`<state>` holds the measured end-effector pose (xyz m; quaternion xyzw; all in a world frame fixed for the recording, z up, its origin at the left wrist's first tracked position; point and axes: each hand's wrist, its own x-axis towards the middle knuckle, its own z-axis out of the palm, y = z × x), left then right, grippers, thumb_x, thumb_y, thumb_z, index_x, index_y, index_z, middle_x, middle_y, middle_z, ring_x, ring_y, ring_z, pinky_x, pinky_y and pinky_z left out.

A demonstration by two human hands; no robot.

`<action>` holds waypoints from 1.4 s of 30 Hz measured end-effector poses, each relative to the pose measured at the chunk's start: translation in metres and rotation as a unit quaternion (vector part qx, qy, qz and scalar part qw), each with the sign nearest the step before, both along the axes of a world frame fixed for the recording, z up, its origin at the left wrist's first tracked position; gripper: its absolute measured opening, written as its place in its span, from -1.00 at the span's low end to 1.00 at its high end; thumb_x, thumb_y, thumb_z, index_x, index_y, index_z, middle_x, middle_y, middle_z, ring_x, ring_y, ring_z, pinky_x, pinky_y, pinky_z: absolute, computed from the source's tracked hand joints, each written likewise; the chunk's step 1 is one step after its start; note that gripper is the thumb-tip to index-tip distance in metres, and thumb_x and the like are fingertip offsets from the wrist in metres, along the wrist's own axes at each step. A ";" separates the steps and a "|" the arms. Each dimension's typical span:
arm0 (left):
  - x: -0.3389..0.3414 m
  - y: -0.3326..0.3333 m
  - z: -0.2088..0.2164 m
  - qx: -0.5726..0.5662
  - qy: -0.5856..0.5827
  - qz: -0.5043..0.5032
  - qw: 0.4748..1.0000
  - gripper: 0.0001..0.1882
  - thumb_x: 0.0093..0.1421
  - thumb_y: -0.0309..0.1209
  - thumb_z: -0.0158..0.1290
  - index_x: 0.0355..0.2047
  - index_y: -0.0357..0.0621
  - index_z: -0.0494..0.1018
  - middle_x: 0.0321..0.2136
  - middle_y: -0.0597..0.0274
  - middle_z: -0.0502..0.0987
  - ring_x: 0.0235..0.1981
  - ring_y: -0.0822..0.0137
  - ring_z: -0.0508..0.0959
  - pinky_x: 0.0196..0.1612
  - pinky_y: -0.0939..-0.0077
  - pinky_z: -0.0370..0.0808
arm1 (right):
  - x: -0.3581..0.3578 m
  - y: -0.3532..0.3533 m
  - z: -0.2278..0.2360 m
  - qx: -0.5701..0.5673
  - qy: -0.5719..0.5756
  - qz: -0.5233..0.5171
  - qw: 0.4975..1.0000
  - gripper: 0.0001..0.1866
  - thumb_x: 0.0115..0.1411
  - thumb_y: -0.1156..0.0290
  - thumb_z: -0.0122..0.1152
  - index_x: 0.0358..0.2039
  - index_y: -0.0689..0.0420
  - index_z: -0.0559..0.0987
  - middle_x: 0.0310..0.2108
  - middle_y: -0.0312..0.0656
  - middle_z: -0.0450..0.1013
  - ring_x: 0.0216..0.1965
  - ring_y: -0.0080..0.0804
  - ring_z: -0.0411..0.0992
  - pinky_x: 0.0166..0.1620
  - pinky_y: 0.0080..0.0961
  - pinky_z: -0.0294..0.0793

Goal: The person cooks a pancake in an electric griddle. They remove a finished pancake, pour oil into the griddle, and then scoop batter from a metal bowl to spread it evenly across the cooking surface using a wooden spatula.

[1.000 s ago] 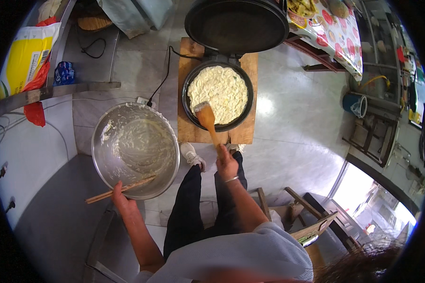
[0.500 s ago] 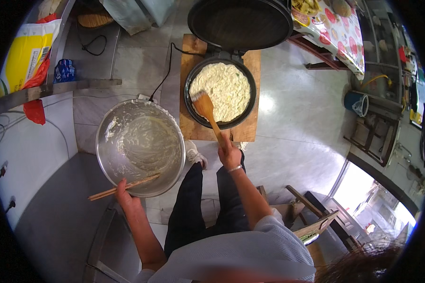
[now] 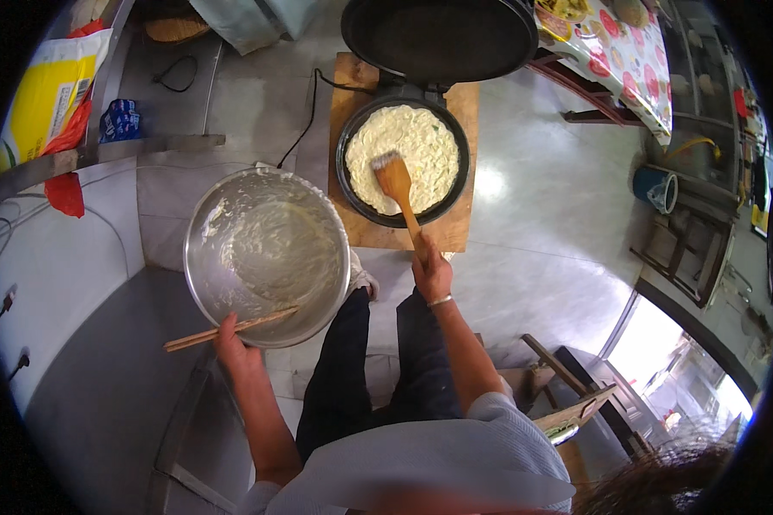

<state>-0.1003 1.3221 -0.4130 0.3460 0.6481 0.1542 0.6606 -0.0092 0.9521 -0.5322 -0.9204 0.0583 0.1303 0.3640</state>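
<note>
My left hand is closed on the rim of a large steel bowl and also pins a pair of wooden chopsticks across it. Pale batter smears coat the bowl's inside. In my right hand, closed round its handle, is a wooden spatula. Its batter-coated tip rests on or just above a round layer of pale batter. That layer fills the black pan of an electric griddle, whose round lid stands raised behind it.
A wooden board under the griddle carries it, and a black power cord runs off leftward. At back right stands a table with a patterned cloth. A blue bin is at the right. Shelving with a yellow bag lines the left.
The spatula has moved right from the batter's left edge toward its middle. The bowl has shifted slightly right and away from me in the view, still held by my left hand.
</note>
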 end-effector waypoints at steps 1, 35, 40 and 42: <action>-0.006 0.001 -0.001 0.016 -0.009 -0.006 1.000 -0.56 -0.03 -0.52 0.11 -0.07 -0.30 0.38 -0.17 0.11 0.48 -0.16 0.18 0.50 -0.05 0.23 0.44 | -0.009 0.002 0.005 0.007 0.038 0.006 0.999 -0.38 0.00 0.46 0.21 0.14 -0.03 0.34 -0.30 0.08 0.50 -0.35 0.09 0.48 -0.32 -0.17 0.48; 0.053 -0.110 0.042 0.229 -0.001 -0.014 0.973 -0.59 0.00 -0.64 0.06 -0.07 -0.32 0.39 -0.19 0.10 0.48 -0.20 0.26 0.50 -0.09 0.36 0.45 | 0.099 -0.089 -0.005 0.001 -0.019 0.192 0.981 -0.47 0.01 0.40 0.24 0.05 -0.06 0.43 -0.34 -0.07 0.52 -0.42 -0.04 0.50 -0.39 -0.21 0.50; 0.036 -0.113 0.043 0.220 -0.003 -0.005 0.975 -0.60 0.02 -0.65 0.04 -0.07 -0.31 0.39 -0.18 0.10 0.49 -0.19 0.26 0.50 -0.08 0.36 0.45 | 0.077 -0.162 0.013 -0.086 -0.044 0.250 0.963 -0.43 -0.01 0.32 0.26 0.08 -0.10 0.40 -0.54 -0.19 0.44 -0.57 -0.16 0.45 -0.54 -0.27 0.45; 0.034 -0.116 0.041 0.209 -0.006 0.009 0.978 -0.60 0.02 -0.65 0.04 -0.07 -0.31 0.40 -0.18 0.10 0.49 -0.19 0.25 0.51 -0.09 0.35 0.46 | 0.082 -0.184 0.020 -0.107 -0.051 0.240 0.964 -0.40 0.00 0.34 0.25 0.11 -0.06 0.36 -0.55 -0.19 0.44 -0.58 -0.17 0.45 -0.55 -0.27 0.44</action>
